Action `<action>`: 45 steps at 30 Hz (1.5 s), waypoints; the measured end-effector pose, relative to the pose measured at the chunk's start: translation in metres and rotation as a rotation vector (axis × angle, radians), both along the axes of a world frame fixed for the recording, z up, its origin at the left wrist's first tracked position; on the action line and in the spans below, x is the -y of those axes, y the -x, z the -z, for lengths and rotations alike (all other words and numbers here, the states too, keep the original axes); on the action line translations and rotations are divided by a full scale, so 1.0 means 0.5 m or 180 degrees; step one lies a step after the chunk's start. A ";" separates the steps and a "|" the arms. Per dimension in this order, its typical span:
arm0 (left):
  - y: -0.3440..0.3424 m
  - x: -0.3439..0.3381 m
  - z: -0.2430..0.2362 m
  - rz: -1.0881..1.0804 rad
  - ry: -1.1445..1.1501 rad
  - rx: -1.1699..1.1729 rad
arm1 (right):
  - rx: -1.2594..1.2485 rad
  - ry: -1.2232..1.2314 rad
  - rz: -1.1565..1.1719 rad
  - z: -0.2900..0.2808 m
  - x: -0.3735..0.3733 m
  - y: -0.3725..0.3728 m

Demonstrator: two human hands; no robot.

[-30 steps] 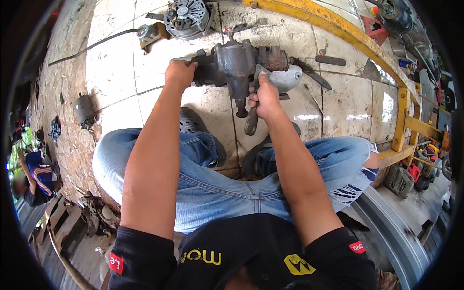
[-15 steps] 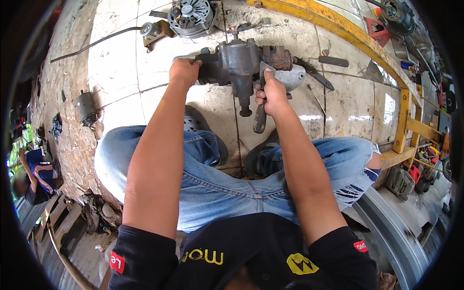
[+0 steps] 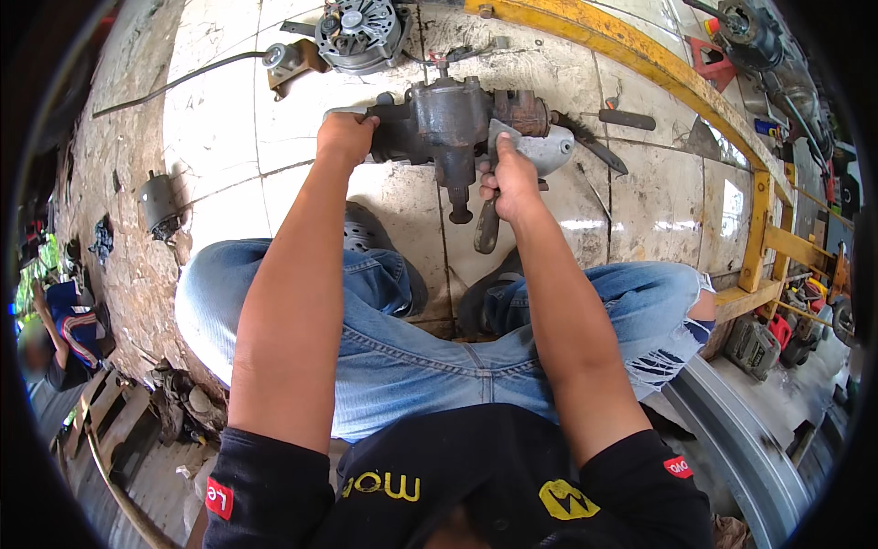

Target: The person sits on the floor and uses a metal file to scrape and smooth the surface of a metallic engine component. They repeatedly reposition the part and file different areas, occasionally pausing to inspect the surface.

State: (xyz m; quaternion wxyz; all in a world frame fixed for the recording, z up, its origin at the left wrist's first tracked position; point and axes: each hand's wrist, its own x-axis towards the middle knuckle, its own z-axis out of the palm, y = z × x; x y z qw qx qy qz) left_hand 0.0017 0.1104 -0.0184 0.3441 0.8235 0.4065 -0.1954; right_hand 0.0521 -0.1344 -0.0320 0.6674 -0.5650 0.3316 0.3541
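One grimy, dark-grey steering gearbox (image 3: 448, 123)

Left hand (image 3: 345, 137) gripped the end of a greasy steering gearbox (image 3: 448, 119) at upper centre, right hand (image 3: 510, 181) held a dark-handled tool (image 3: 487, 229) against it, alternator (image 3: 358, 32) lay above on tiled floor (image 3: 229, 156).

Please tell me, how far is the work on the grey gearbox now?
Done: the grimy gearbox lies off any vehicle on the tiled floor. In hand: the left hand grips its end, and the right hand holds a tool handle against it. Left: its housing looks closed and uncleaned.
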 end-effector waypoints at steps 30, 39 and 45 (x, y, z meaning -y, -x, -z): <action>-0.006 0.006 -0.002 0.0140 -0.0267 -0.0121 | 0.2796 0.1661 -0.1899 0.034 0.107 -0.070; -0.001 0.000 0.000 0.0083 -0.0224 -0.0051 | 0.2782 0.2451 -0.2418 0.000 0.118 -0.075; -0.004 0.004 -0.002 0.0122 -0.0242 -0.0073 | 0.2838 0.3114 -0.3707 -0.096 0.098 -0.125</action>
